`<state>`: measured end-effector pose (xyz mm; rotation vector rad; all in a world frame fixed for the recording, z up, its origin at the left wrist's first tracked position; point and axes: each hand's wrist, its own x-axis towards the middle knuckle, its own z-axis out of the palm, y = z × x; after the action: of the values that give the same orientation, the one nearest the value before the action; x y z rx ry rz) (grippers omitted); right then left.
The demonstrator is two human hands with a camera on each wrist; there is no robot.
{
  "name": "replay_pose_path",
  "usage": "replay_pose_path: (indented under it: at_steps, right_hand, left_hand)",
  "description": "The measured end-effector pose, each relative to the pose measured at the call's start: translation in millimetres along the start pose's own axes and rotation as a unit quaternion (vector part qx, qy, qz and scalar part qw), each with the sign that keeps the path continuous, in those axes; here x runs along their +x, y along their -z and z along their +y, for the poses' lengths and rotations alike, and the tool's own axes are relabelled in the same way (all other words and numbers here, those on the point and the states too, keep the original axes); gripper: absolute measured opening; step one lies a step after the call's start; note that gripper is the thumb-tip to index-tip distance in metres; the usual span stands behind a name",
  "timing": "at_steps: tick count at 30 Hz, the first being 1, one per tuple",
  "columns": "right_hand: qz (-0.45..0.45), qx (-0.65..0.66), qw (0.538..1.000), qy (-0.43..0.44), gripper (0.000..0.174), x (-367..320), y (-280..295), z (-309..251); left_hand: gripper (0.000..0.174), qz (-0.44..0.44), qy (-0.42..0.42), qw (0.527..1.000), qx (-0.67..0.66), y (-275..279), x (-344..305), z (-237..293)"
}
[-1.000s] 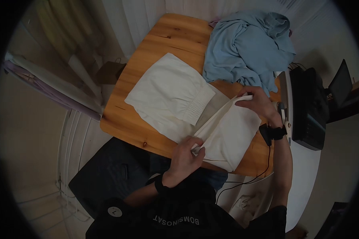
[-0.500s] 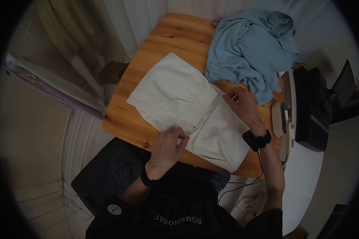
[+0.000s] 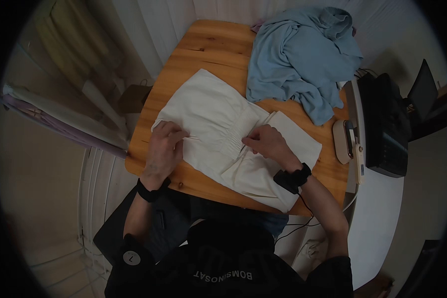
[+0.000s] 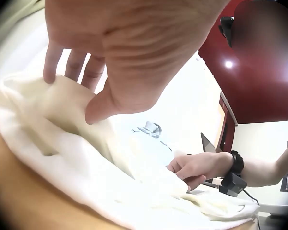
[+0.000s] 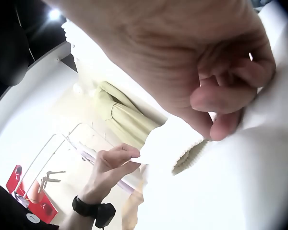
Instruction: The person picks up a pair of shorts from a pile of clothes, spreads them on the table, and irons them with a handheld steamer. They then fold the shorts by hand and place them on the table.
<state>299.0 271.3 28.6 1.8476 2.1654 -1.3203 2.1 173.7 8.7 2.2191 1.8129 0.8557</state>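
On table (image 3: 208, 47), white garment (image 3: 208, 111) under hands: left hand (image 3: 163, 148) pinches edge, right hand (image 3: 266, 144) pinches middle (by waistband (image 3: 232, 140)).

The head view is dim and fisheye-bent, with a black vignette ringing the counter (image 3: 208, 44). Both wrist views are brighter: the white cloth (image 4: 134, 191) glares, nearly washed out, and the left hand (image 4: 129, 48) and right hand (image 5: 182, 57) blur close to the lens.

Beyond the white garment (image 3: 218, 129), the far corner of the wooden table (image 3: 208, 44) lies bare, and a narrow strip of wood is open along the garment's near edge. A heaped blue cloth (image 3: 298, 54) blocks the garment's far right side. To its right, a cream device (image 3: 343, 141) and a black case (image 3: 382, 124) stand close together.
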Motion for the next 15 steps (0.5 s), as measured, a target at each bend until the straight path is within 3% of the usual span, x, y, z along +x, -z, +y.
replay_pose_path:
  at_steps: [2, 4, 8, 10, 11, 14, 15]
  right_hand:
    - [-0.012, -0.015, 1.0, 0.009, 0.035, -2, -8, 3]
    - [0.023, -0.09, 0.995, 0.041, 0.034, -2, -17, 9]
    - [0.008, -0.059, 0.996, 0.066, 0.031, -19, -9, 9]
    - [0.087, -0.073, 0.985, 0.128, 0.029, -34, -1, 15]
    - [0.088, -0.073, 0.985, 0.126, 0.029, -47, 7, 17]
    - [0.257, 0.026, 0.963, 0.073, 0.024, -89, 21, 45]
    - [0.306, 0.059, 0.948, 0.059, 0.024, -101, 18, 68]
  left_hand:
    - [0.023, 0.056, -0.003, 0.998, -0.001, 3, -7, 4]
    - [0.024, 0.038, -0.009, 0.999, 0.034, -4, -17, 0]
    - [0.026, -0.005, -0.013, 0.994, 0.104, 2, -21, 5]
    - [0.029, -0.01, -0.011, 0.994, 0.111, 16, -13, 20]
    - [0.031, -0.013, -0.009, 0.993, 0.117, 19, -7, 27]
    - [0.035, 0.018, -0.067, 0.997, 0.042, 3, 16, 54]
    - [0.036, -0.023, -0.071, 0.997, 0.021, -5, 23, 64]
